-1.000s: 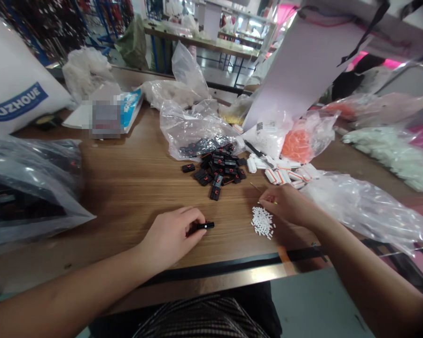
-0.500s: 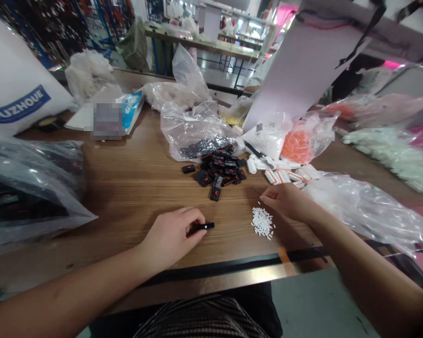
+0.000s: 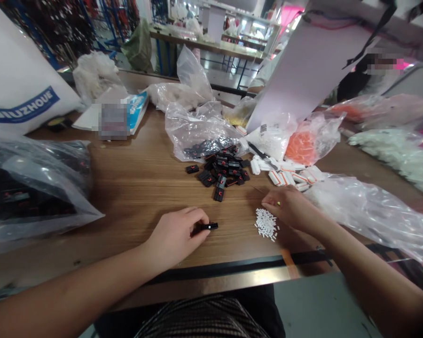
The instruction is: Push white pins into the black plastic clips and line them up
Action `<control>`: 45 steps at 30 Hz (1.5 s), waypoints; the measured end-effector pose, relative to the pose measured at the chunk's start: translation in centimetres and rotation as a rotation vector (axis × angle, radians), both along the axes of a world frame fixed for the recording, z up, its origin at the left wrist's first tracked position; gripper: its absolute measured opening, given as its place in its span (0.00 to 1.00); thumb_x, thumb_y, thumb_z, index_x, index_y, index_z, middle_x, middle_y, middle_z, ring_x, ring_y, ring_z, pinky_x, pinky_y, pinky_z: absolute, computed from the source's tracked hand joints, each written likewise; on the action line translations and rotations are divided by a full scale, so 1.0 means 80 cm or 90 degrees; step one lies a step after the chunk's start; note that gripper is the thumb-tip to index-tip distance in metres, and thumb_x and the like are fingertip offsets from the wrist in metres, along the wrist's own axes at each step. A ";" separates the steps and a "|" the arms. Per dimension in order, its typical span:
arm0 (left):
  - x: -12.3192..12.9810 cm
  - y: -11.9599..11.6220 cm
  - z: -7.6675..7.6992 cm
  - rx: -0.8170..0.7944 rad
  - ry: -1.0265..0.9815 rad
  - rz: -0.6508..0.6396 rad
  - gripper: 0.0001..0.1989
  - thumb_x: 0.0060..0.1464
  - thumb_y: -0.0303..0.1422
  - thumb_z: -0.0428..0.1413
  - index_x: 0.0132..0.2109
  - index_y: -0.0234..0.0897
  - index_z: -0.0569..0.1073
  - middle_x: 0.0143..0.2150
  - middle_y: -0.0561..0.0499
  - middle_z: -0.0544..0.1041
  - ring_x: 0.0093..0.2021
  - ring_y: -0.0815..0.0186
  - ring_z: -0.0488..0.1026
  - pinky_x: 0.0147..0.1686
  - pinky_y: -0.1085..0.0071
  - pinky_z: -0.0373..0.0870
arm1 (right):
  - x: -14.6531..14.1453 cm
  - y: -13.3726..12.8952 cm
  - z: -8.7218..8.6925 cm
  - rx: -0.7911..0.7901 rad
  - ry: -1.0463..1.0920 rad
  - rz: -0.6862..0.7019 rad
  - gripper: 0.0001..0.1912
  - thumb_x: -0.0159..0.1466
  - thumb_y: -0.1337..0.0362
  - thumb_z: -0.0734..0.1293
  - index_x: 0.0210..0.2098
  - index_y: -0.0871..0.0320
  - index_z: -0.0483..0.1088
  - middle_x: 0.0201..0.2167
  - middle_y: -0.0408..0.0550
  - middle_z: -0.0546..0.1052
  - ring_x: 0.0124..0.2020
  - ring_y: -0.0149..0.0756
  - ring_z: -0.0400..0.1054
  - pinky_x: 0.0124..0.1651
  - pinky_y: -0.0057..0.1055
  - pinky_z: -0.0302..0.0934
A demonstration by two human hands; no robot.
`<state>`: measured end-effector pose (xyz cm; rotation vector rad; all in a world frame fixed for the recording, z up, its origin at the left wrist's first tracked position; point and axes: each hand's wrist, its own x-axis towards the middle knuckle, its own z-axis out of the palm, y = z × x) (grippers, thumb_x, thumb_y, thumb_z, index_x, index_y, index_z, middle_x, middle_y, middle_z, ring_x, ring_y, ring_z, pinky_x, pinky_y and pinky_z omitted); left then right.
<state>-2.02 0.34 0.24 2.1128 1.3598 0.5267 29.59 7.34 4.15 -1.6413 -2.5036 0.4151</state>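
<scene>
The left hand (image 3: 174,237) is clamped on a small black plastic part (image 3: 210,226), fingers curled over it, close to the tabletop. The right hand (image 3: 292,210) has its thumb and forefinger pinched together on a thin stick (image 3: 259,191), whose yellow tip shows beside the fingers.

Both hands work over a wood-grain workbench (image 3: 134,188) with a black edge strip (image 3: 232,269) along its near side; the held part is just inside that edge. A large white sack (image 3: 21,70) printed in blue stands at the far left. A clear plastic bag of black items (image 3: 31,188) lies at left, and a crumpled clear bag (image 3: 370,216) lies at right, beside the right forearm. Ahead, a clear bag of black parts (image 3: 200,136) sits next to a bag of orange pieces (image 3: 301,148).

A loose pile of black parts with red markings (image 3: 220,171) lies between the hands and those bags. White orange-striped pieces (image 3: 289,177) lie to its right. A small heap of tiny white pegs (image 3: 266,224) sits just below the right hand.
</scene>
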 end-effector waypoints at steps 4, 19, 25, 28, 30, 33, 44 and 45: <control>0.001 0.000 0.001 -0.009 -0.007 0.009 0.04 0.55 0.29 0.60 0.39 0.41 0.74 0.30 0.56 0.71 0.29 0.68 0.68 0.31 0.72 0.61 | -0.031 -0.012 0.010 -0.033 0.034 0.004 0.10 0.61 0.63 0.65 0.25 0.57 0.74 0.24 0.45 0.77 0.25 0.34 0.68 0.31 0.31 0.59; 0.000 0.000 -0.001 0.011 -0.042 0.002 0.04 0.55 0.28 0.61 0.37 0.40 0.74 0.30 0.57 0.71 0.29 0.68 0.67 0.29 0.72 0.58 | -0.137 -0.053 -0.019 -0.042 0.224 0.202 0.05 0.67 0.66 0.66 0.33 0.57 0.71 0.28 0.41 0.73 0.32 0.32 0.66 0.45 0.35 0.53; 0.000 0.000 -0.001 0.009 -0.044 0.003 0.04 0.55 0.28 0.62 0.37 0.40 0.74 0.30 0.57 0.71 0.29 0.68 0.68 0.29 0.72 0.58 | -0.138 -0.057 -0.019 -0.035 0.229 0.201 0.05 0.67 0.65 0.65 0.34 0.56 0.71 0.29 0.41 0.73 0.32 0.32 0.66 0.45 0.35 0.53; -0.001 0.000 -0.002 0.009 -0.047 0.006 0.04 0.55 0.29 0.61 0.38 0.40 0.74 0.30 0.57 0.72 0.28 0.68 0.68 0.29 0.72 0.58 | -0.138 -0.057 -0.020 -0.037 0.233 0.195 0.06 0.68 0.64 0.65 0.34 0.56 0.71 0.28 0.41 0.73 0.32 0.32 0.66 0.44 0.34 0.53; -0.001 0.000 -0.002 0.010 -0.047 0.005 0.04 0.54 0.29 0.61 0.38 0.40 0.74 0.30 0.57 0.72 0.28 0.68 0.68 0.29 0.72 0.58 | -0.138 -0.058 -0.021 -0.032 0.234 0.195 0.06 0.68 0.65 0.65 0.34 0.56 0.71 0.28 0.41 0.73 0.32 0.32 0.65 0.44 0.34 0.54; 0.000 0.000 -0.002 0.012 -0.050 0.006 0.04 0.54 0.28 0.62 0.38 0.40 0.74 0.30 0.57 0.72 0.28 0.69 0.68 0.29 0.72 0.59 | -0.138 -0.058 -0.021 -0.012 0.226 0.203 0.06 0.67 0.65 0.65 0.33 0.56 0.71 0.28 0.41 0.73 0.32 0.32 0.66 0.44 0.35 0.54; -0.001 0.000 0.001 0.015 -0.063 0.019 0.05 0.53 0.30 0.63 0.37 0.39 0.74 0.29 0.57 0.71 0.27 0.70 0.67 0.28 0.73 0.59 | -0.140 -0.066 -0.022 0.214 0.135 0.312 0.09 0.69 0.69 0.63 0.35 0.58 0.75 0.28 0.46 0.75 0.33 0.36 0.65 0.46 0.40 0.54; -0.001 0.000 0.000 0.015 -0.063 0.020 0.05 0.53 0.30 0.63 0.38 0.39 0.74 0.29 0.57 0.71 0.27 0.70 0.67 0.28 0.73 0.59 | -0.140 -0.067 -0.023 0.242 0.128 0.319 0.09 0.68 0.69 0.63 0.36 0.59 0.76 0.28 0.46 0.75 0.33 0.36 0.65 0.46 0.40 0.54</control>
